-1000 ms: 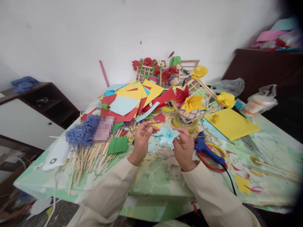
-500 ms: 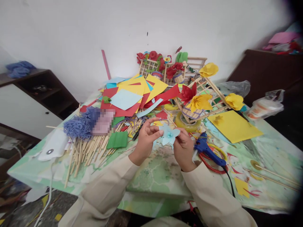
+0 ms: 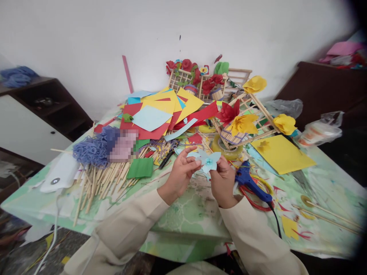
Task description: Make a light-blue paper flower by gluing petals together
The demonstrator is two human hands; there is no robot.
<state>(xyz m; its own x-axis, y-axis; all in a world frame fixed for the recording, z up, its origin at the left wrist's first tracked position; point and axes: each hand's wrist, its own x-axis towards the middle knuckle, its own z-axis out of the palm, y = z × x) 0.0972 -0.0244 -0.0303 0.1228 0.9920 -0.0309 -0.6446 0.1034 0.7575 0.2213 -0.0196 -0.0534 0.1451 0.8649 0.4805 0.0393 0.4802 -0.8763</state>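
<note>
A light blue paper flower [image 3: 210, 161] with pointed petals and a small fringed centre is held up over the near middle of the table. My right hand [image 3: 223, 181] pinches its right side between thumb and curled fingers. At the left petals, my left hand [image 3: 180, 173] has thumb and fingertips closed on the paper's edge, while its index finger reaches out above. Just right of my right hand lies a blue glue gun [image 3: 249, 180], its nozzle hidden or hard to make out. A roll of clear tape [image 3: 226, 149] sits behind the hands.
Bamboo sticks [image 3: 106, 183], blue-purple yarn [image 3: 91, 149] and a white device with a cable [image 3: 59, 173] lie left. Coloured paper sheets [image 3: 153, 118] pile up behind. Stick frames with paper flowers [image 3: 243, 124] stand at back right, near a yellow sheet [image 3: 283, 154] and bagged cup [image 3: 319, 131].
The flower has shifted slightly right and tilted. My left fingers have slid toward its left edge and the index finger has straightened. The view has shifted a little.
</note>
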